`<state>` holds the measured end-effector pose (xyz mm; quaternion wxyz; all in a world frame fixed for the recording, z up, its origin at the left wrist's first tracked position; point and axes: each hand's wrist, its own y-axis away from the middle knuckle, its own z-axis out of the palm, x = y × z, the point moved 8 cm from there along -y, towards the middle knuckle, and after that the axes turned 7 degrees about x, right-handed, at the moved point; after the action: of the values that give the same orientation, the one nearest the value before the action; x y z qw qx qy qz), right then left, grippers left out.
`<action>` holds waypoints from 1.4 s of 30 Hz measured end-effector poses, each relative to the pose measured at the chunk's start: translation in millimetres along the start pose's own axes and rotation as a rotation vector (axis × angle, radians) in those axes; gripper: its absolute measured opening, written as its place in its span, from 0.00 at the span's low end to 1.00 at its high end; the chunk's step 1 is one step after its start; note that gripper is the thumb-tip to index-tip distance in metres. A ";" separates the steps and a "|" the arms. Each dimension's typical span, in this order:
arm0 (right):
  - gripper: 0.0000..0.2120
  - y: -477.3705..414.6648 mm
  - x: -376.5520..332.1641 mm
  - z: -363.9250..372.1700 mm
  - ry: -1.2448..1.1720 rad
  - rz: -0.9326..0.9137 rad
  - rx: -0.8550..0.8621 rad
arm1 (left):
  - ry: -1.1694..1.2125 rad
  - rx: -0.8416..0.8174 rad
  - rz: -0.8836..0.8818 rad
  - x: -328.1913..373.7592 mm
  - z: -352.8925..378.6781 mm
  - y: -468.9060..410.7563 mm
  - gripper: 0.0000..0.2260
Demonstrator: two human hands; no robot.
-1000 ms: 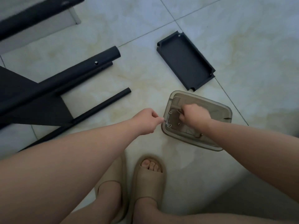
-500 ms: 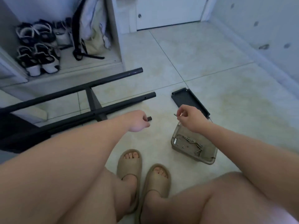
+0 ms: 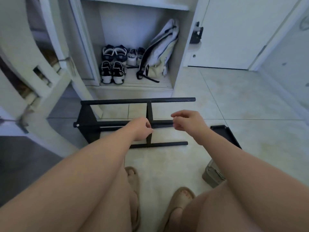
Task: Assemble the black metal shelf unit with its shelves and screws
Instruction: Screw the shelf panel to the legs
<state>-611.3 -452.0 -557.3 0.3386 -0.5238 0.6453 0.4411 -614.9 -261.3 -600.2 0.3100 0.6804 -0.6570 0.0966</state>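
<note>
The black metal shelf frame (image 3: 137,100) lies on its side on the tiled floor, its long bars running left to right and a dark panel at its left end. My left hand (image 3: 142,128) hovers over the middle bar with fingers curled closed, and nothing shows in it. My right hand (image 3: 187,123) is just right of it, fingertips pinched together as on a small screw, which is blurred here. A black shelf tray (image 3: 224,133) lies on the floor to the right. The clear plastic box of screws (image 3: 211,176) sits near my right knee, partly hidden by my forearm.
Behind the frame stands an open white cabinet with several shoes (image 3: 113,64) and a pale bag (image 3: 158,51). A white door (image 3: 234,30) is at the back right. A grey mat (image 3: 25,156) lies at the left. My feet wear beige sandals (image 3: 180,196).
My right hand came out of the screw box pinching a small screw and rose over the frame. The left hand moved up beside it. The view lifted from the box towards the cabinet.
</note>
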 end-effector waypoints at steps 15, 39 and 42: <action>0.06 -91.5 41.1 80.7 0.216 0.095 -0.016 | -0.046 0.077 -0.063 -68.8 22.2 -126.9 0.12; 0.04 -126.0 68.4 102.0 0.196 0.096 -0.247 | 0.164 -0.173 -0.199 -82.1 65.9 -187.0 0.23; 0.04 -125.8 70.2 101.3 0.220 0.079 -0.261 | 0.186 -0.191 -0.212 -82.0 67.9 -187.4 0.21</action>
<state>-506.8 -392.7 -686.1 0.1776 -0.5826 0.6359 0.4740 -464.5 -240.6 -753.3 0.4413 0.7013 -0.5563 0.0629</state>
